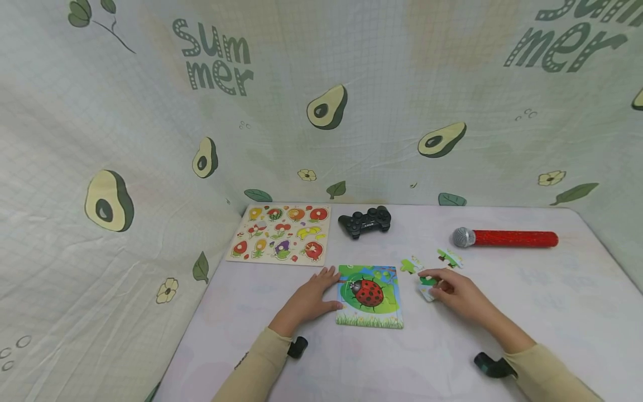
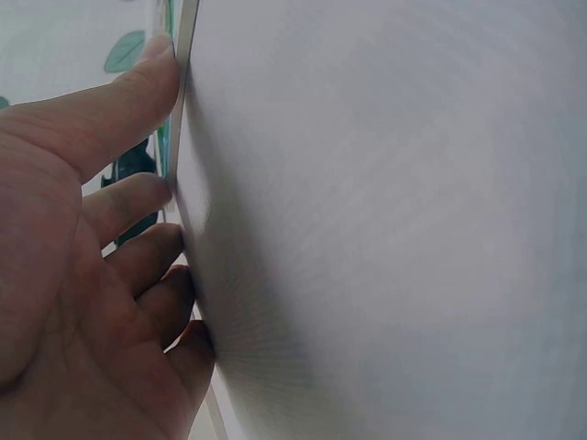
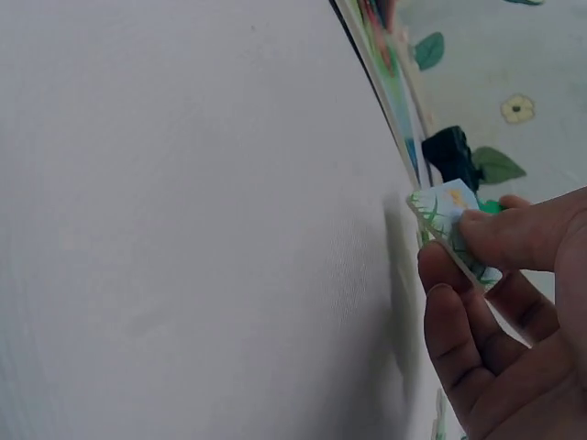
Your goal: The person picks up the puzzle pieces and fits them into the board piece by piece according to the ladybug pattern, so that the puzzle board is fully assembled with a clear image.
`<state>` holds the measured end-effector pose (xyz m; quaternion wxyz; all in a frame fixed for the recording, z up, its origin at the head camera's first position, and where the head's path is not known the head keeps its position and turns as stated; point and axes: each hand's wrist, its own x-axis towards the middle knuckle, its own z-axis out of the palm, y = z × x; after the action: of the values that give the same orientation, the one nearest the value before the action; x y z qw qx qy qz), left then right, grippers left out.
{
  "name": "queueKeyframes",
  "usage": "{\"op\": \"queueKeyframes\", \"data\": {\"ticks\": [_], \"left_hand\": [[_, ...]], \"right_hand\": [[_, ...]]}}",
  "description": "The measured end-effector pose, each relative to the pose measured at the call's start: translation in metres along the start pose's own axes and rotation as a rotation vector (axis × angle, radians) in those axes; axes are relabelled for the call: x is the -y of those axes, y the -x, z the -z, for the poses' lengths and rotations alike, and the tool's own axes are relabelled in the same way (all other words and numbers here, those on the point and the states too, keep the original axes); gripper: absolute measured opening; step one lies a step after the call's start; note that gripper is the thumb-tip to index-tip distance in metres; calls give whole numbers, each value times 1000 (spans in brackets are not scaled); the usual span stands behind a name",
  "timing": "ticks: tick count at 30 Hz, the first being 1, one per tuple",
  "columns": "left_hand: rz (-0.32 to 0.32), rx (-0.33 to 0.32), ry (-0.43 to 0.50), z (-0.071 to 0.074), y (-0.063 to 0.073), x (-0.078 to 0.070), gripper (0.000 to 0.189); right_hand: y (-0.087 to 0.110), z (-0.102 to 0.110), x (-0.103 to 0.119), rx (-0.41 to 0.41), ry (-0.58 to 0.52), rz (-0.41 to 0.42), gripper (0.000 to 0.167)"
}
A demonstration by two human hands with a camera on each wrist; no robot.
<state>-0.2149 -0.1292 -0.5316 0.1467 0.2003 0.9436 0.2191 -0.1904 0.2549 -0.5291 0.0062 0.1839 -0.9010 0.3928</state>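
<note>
A square ladybug jigsaw puzzle (image 1: 369,315) lies flat on the table. At its left edge rests my left hand (image 1: 312,295), fingers spread and thumb near the lower side; the left wrist view shows these fingers (image 2: 147,247) extended along the table surface. My right hand (image 1: 462,296) is to the right of the puzzle and pinches a puzzle piece (image 1: 427,289) between thumb and fingers. Seen from the right wrist, that piece (image 3: 449,209) is tilted, pale blue with green grass printing. Two loose puzzle pieces, one light green (image 1: 409,265) and one darker green (image 1: 449,258), lie just beyond the right hand.
Behind the left hand lies a wooden fruit puzzle board (image 1: 291,258). A black game controller (image 1: 365,221) sits at the back middle. Toward the back right is a red microphone (image 1: 514,238). Patterned cloth (image 1: 377,162) hangs behind the white-covered table (image 1: 432,363).
</note>
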Motion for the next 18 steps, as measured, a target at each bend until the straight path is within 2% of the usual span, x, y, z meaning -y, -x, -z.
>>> {"op": "queueKeyframes", "data": {"ticks": [5,10,18], "left_hand": [[-1,3,6,1,1,-1,80],[-11,-4,5,0,1,0,79],[-12,0,6,0,0,0,79]], "right_hand": [[-5,-7,7,21,-51,-43,36],[-8,-17,13,-1,-55,-26,33],[-14,-32,23,13,-106,12,31]]}}
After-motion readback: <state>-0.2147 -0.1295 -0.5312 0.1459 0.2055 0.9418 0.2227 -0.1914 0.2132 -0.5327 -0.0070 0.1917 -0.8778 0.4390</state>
